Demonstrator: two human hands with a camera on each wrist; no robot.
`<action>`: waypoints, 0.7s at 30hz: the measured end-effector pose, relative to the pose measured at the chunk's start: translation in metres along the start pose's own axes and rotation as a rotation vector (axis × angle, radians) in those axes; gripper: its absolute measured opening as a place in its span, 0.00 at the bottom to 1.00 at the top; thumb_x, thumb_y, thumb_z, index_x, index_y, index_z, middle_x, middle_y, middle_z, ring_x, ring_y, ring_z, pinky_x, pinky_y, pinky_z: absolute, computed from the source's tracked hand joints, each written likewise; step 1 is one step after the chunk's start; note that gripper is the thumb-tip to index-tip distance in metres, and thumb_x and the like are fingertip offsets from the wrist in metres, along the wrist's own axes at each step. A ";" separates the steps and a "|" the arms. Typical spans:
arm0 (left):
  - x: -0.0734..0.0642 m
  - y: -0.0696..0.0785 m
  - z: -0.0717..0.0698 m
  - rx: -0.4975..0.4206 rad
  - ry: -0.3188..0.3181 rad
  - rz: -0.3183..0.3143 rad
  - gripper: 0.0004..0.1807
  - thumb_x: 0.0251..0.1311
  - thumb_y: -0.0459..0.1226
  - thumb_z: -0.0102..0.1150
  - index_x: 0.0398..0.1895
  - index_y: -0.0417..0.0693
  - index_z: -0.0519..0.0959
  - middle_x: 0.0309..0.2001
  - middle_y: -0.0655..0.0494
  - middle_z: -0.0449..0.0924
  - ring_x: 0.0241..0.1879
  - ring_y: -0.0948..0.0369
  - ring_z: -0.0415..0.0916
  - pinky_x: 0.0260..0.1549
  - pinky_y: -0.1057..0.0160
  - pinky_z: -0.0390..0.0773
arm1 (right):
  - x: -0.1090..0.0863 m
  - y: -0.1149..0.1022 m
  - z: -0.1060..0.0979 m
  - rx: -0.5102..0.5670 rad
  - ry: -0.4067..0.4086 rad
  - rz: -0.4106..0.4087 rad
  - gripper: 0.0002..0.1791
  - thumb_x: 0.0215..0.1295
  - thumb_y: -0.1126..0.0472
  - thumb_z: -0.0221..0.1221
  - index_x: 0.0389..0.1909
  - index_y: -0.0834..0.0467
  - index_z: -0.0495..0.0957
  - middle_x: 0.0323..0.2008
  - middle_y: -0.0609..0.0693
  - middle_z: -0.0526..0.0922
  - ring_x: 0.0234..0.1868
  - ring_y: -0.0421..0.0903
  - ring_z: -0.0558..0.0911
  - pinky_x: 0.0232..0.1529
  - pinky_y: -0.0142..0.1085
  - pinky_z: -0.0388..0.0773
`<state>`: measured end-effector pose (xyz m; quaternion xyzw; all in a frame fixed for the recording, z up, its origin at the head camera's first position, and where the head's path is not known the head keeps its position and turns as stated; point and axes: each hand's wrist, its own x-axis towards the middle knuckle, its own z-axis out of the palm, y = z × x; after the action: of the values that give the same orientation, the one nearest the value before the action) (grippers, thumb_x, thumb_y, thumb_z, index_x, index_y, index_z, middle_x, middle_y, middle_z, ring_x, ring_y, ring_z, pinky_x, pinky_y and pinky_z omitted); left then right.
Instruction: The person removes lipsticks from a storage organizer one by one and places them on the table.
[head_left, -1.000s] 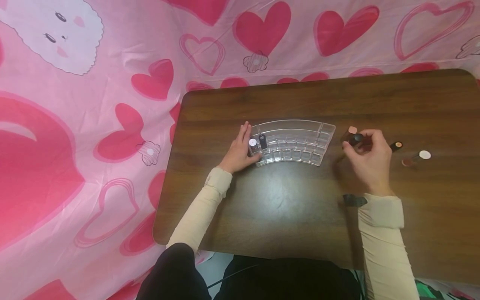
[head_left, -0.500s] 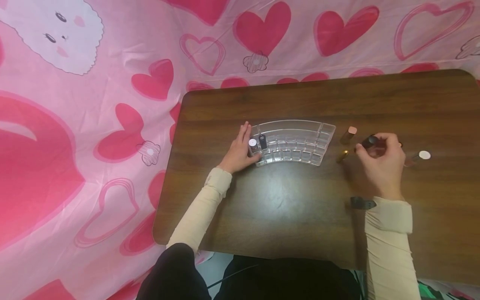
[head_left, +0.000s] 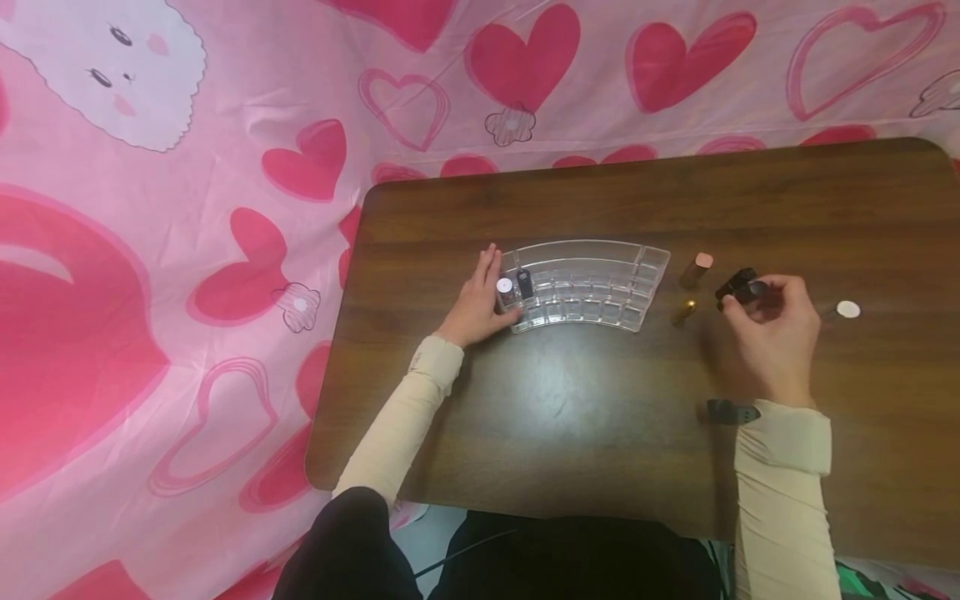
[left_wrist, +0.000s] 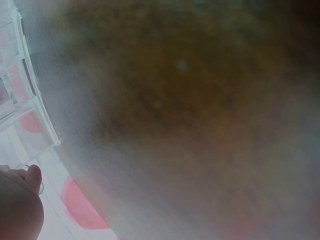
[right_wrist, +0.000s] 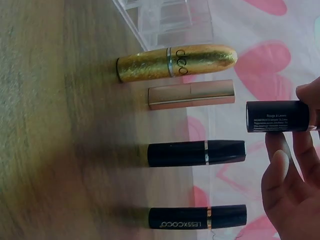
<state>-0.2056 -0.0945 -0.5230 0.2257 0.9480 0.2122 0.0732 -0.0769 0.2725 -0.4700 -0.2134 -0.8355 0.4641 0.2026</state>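
My left hand point(head_left: 476, 304) rests against the left end of a clear curved organizer point(head_left: 592, 254), fingers along its side and thumb at its front. A white-capped tube point(head_left: 506, 289) and a black tube point(head_left: 525, 283) stand in its left slots. My right hand point(head_left: 780, 333) grips a black lipstick point(right_wrist: 277, 116) above the table, its small label print showing in the right wrist view. Just behind it stands a black lipstick with a silver band point(right_wrist: 197, 153). A pink lipstick point(head_left: 697, 268) and a gold bullet-shaped lipstick point(head_left: 686, 312) stand left of that hand.
Right of my right hand stands a white-capped tube point(head_left: 847, 309). The right wrist view also shows a black lipstick with a gold band point(right_wrist: 197, 217), which my hand hides in the head view. A heart-print pink cloth point(head_left: 615, 67) hangs behind the wooden table point(head_left: 555, 442).
My right hand has moved right and slightly nearer with the black lipstick, uncovering the gold lipstick and then the black one behind. My left hand and the organizer stay put.
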 end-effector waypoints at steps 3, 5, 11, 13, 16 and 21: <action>0.000 0.000 0.000 -0.001 0.000 -0.006 0.57 0.45 0.59 0.59 0.70 0.54 0.34 0.69 0.71 0.18 0.69 0.65 0.22 0.63 0.48 0.53 | -0.001 0.002 -0.002 -0.030 -0.018 0.013 0.15 0.50 0.60 0.62 0.38 0.48 0.69 0.31 0.31 0.70 0.28 0.35 0.71 0.30 0.19 0.65; 0.000 0.000 0.000 -0.003 -0.003 -0.009 0.57 0.45 0.59 0.58 0.70 0.54 0.33 0.69 0.72 0.18 0.69 0.66 0.22 0.63 0.48 0.53 | -0.001 0.003 -0.003 -0.060 -0.035 0.018 0.15 0.51 0.59 0.62 0.39 0.51 0.69 0.32 0.30 0.70 0.27 0.33 0.71 0.30 0.19 0.65; 0.000 0.000 -0.001 -0.017 -0.006 -0.011 0.57 0.45 0.58 0.59 0.70 0.56 0.33 0.68 0.73 0.17 0.69 0.66 0.22 0.63 0.48 0.53 | -0.003 0.007 -0.006 -0.115 -0.103 0.028 0.18 0.53 0.56 0.61 0.43 0.56 0.70 0.34 0.32 0.70 0.28 0.31 0.70 0.30 0.19 0.65; 0.000 0.000 -0.001 -0.018 -0.007 -0.010 0.57 0.45 0.58 0.59 0.70 0.56 0.33 0.69 0.73 0.18 0.69 0.66 0.22 0.63 0.48 0.53 | -0.004 0.009 -0.007 -0.119 -0.128 0.034 0.17 0.53 0.56 0.61 0.43 0.55 0.70 0.35 0.34 0.72 0.29 0.31 0.70 0.30 0.19 0.65; 0.000 0.000 -0.001 -0.019 -0.007 -0.009 0.57 0.45 0.58 0.59 0.70 0.56 0.33 0.69 0.72 0.18 0.69 0.67 0.22 0.63 0.48 0.53 | -0.005 0.011 -0.008 -0.124 -0.150 0.040 0.17 0.54 0.55 0.60 0.43 0.55 0.71 0.35 0.36 0.73 0.30 0.30 0.70 0.31 0.19 0.65; 0.000 0.000 -0.001 -0.016 -0.003 -0.006 0.57 0.45 0.58 0.59 0.70 0.55 0.33 0.69 0.71 0.19 0.69 0.66 0.22 0.63 0.47 0.53 | -0.006 0.016 -0.009 -0.152 -0.189 0.027 0.18 0.54 0.54 0.60 0.44 0.57 0.71 0.35 0.35 0.72 0.31 0.33 0.70 0.31 0.22 0.64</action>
<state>-0.2056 -0.0950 -0.5224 0.2225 0.9468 0.2193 0.0770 -0.0641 0.2833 -0.4806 -0.1944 -0.8807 0.4203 0.0998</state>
